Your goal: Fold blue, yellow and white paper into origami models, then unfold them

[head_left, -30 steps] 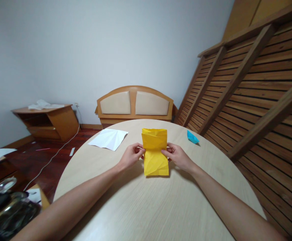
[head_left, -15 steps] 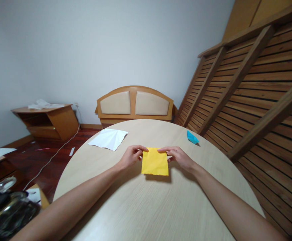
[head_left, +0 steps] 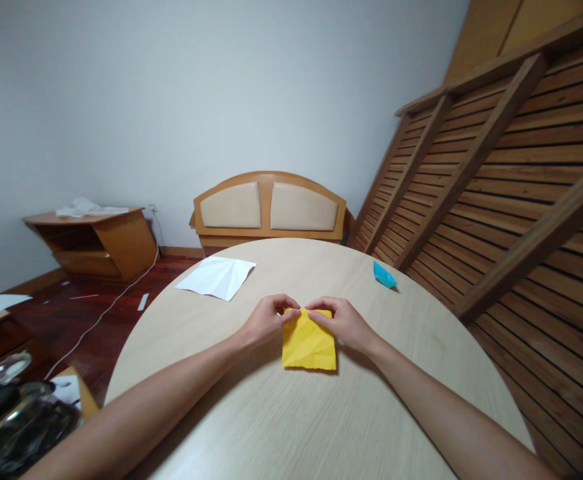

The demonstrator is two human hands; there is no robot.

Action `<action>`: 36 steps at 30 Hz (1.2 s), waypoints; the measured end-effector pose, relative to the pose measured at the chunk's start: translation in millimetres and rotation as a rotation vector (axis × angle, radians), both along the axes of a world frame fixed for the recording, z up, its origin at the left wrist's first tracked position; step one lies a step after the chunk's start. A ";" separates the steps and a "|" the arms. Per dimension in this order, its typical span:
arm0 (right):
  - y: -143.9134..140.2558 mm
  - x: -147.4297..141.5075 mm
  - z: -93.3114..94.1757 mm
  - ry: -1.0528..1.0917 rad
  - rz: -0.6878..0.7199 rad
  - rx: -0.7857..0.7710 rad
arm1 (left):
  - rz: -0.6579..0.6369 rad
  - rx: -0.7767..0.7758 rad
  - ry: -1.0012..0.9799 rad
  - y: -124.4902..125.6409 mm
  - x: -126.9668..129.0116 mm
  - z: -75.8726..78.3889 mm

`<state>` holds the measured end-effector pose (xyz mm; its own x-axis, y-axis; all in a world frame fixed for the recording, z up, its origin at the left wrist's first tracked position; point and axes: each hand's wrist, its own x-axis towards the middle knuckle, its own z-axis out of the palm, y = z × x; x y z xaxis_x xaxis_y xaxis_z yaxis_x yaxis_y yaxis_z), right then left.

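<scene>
Left hand (head_left: pixel 266 320) and right hand (head_left: pixel 339 322) sit mid-frame, fingertips nearly meeting at the top edge of the creased yellow paper rectangle (head_left: pixel 309 341). Both hands curled, fingers bent down onto that top edge; looks like pressing or pinching the fold line, can't tell which. Neither hand lifts the sheet.

Yellow paper lies flat on the round pale wooden table (head_left: pixel 316 413), just below centre of frame. It's a compact, roughly square packet, more than one layer by the look of the top edge. Surface shows many diagonal crease lines, so my read is several folds are already in. No finished shape yet: it's only a flat square, so most of the shaping looks still to do.

Outward: a flat white paper sheet with creases (head_left: pixel 216 276) sits left of centre, well apart from the hands. A small blue folded paper boat (head_left: pixel 384 274) sits right of centre near the table's far edge, looks complete.

Beyond the table: wooden headboard with beige padded panels (head_left: pixel 270 207), low wooden side cabinet (head_left: pixel 96 240) at left, slatted wooden frame (head_left: pixel 501 167) leaning at right.
</scene>
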<state>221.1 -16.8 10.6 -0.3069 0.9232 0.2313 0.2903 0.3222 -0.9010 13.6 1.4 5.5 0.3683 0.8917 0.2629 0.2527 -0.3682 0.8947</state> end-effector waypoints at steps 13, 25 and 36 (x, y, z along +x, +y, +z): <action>8.2 2.4 0.5 0.130 -0.091 -0.146 | -0.003 -0.153 -0.035 6.3 0.0 -4.0; 8.6 -3.6 -3.9 0.331 0.006 -0.256 | 0.112 0.008 -0.094 8.6 -3.8 -1.5; 9.7 -3.3 -5.2 0.202 -0.145 -0.055 | 0.022 -0.265 -0.186 -3.7 2.4 5.8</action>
